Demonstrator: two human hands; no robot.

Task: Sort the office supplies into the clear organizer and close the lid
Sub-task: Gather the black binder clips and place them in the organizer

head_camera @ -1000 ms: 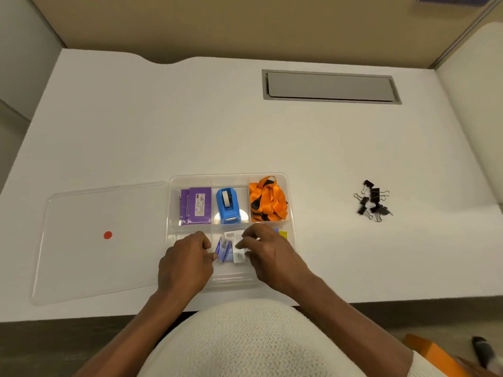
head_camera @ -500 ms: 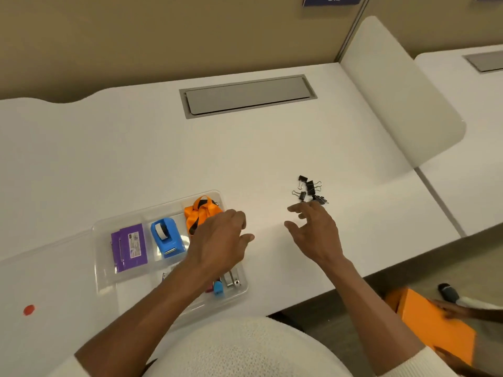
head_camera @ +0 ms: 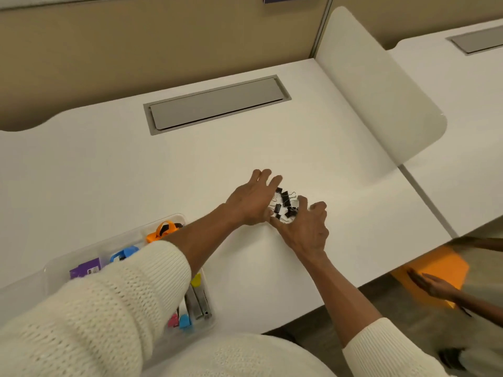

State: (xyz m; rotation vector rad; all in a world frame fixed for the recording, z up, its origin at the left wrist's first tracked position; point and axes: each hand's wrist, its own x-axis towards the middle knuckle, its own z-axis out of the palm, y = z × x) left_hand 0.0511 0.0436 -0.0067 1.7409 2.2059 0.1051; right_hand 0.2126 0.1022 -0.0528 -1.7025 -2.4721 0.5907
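Having left the clear organizer (head_camera: 54, 270), left hand (head_camera: 251, 200) and right hand (head_camera: 306, 227), both spread wide, now cupped the binder clips (head_camera: 284, 204); last supplies, ungrasped.

A white desk (head_camera: 114, 170) with a grey cable-tray cover (head_camera: 217, 104) stands against a tan partition wall (head_camera: 136, 50), a rounded white divider panel (head_camera: 381, 104) separating the neighbouring desk (head_camera: 462, 104) at right.
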